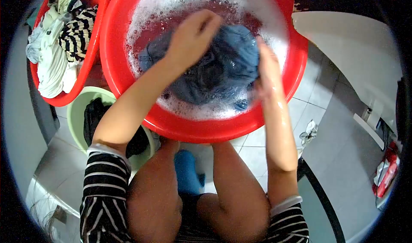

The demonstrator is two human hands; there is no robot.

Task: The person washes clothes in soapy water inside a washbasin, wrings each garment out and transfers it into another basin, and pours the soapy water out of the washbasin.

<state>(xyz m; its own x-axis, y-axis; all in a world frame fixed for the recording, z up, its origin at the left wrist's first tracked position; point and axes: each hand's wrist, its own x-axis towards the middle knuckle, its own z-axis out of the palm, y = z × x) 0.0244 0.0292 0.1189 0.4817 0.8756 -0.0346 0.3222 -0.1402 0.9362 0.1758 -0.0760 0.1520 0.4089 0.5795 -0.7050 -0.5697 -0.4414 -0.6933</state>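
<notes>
A wet dark blue cloth [214, 71] lies bunched in soapy water inside a large red basin [206, 129]. My left hand [195, 39] is over the cloth's upper left part, its fingers curled together against the fabric; what the fingertips pinch is partly hidden. At the cloth's right edge is my right hand [269, 69], blurred by motion, upright along the fabric with its fingers close to it. White foam [189, 110] rings the cloth. Whether the right fingers grip the fabric cannot be made out.
A red tub [96, 41] with light and striped clothes stands at the upper left. Below it, a pale green bucket [77, 114] holds dark cloth. My knees are against the basin's near side. A white curved panel [347, 50] and a red-and-white packet [386, 170] are on the right.
</notes>
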